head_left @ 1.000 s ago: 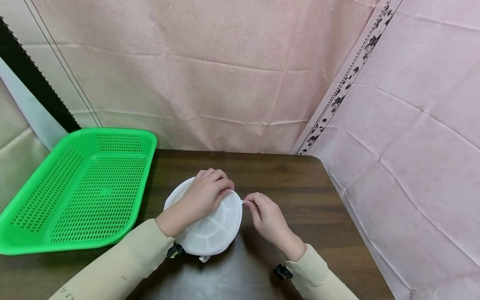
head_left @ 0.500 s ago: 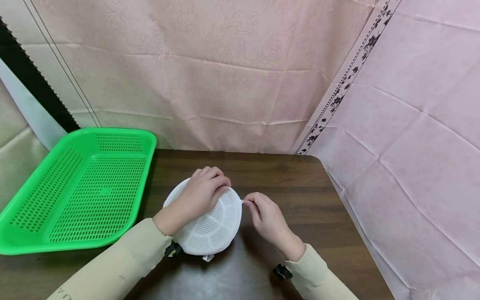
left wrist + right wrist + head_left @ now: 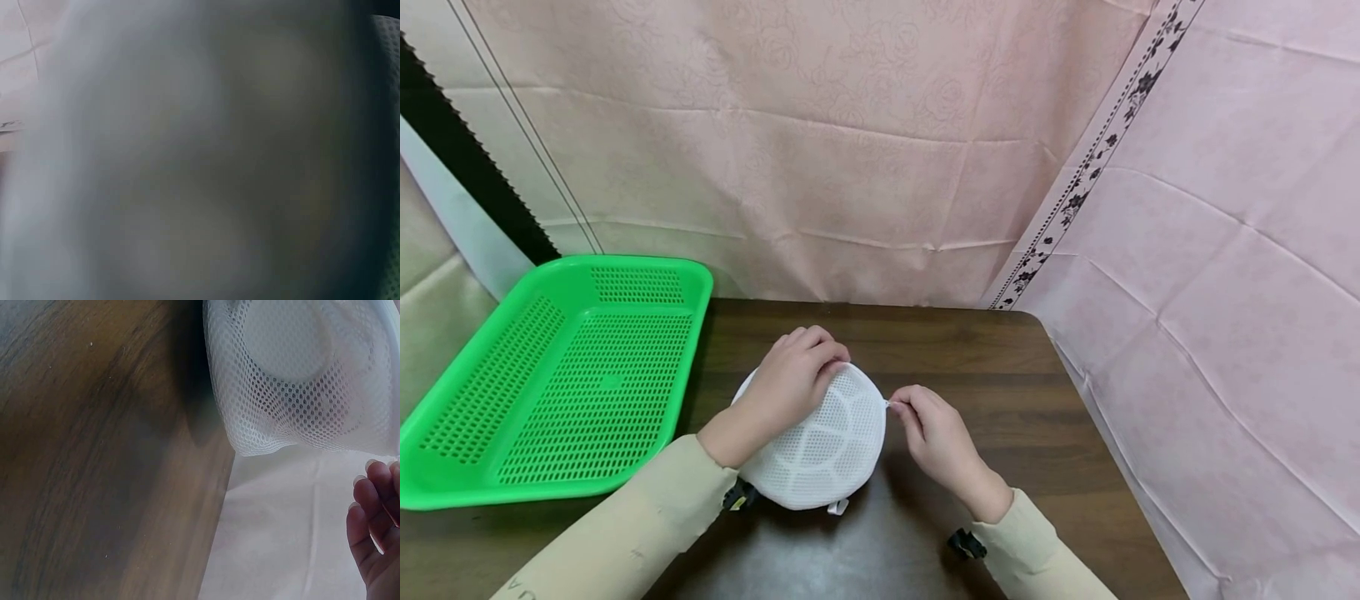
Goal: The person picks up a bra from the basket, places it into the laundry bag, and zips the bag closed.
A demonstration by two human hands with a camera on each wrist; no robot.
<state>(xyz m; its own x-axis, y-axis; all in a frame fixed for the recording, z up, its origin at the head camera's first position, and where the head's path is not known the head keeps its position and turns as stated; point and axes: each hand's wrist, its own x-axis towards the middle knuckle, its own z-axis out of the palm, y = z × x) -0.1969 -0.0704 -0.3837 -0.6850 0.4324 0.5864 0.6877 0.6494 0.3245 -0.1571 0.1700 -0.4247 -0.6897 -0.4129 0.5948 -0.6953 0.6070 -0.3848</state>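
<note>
A round white mesh laundry bag (image 3: 820, 442) is held over the table in the head view, its flat, ribbed face toward me. My left hand (image 3: 786, 375) grips its upper left rim, fingers bent over the far side. At the right edge, my right hand (image 3: 938, 437) pinches a tiny white piece, apparently the zipper pull (image 3: 887, 404). A small white tag (image 3: 837, 507) hangs from the lower rim. In the right wrist view the mesh side of the bag (image 3: 281, 406) shows above curled fingers (image 3: 369, 500). The left wrist view is mostly a blur.
A green perforated plastic basket (image 3: 610, 383) stands on the left of the dark wooden table (image 3: 985, 350). Pink cloth (image 3: 850, 167) hangs behind and along the right side. Black wrist devices (image 3: 966, 544) sit by both cuffs.
My left hand has shifted slightly left and up along the rim. The bag has turned a little, its tag moving right along the bottom. My right hand stays nearly still.
</note>
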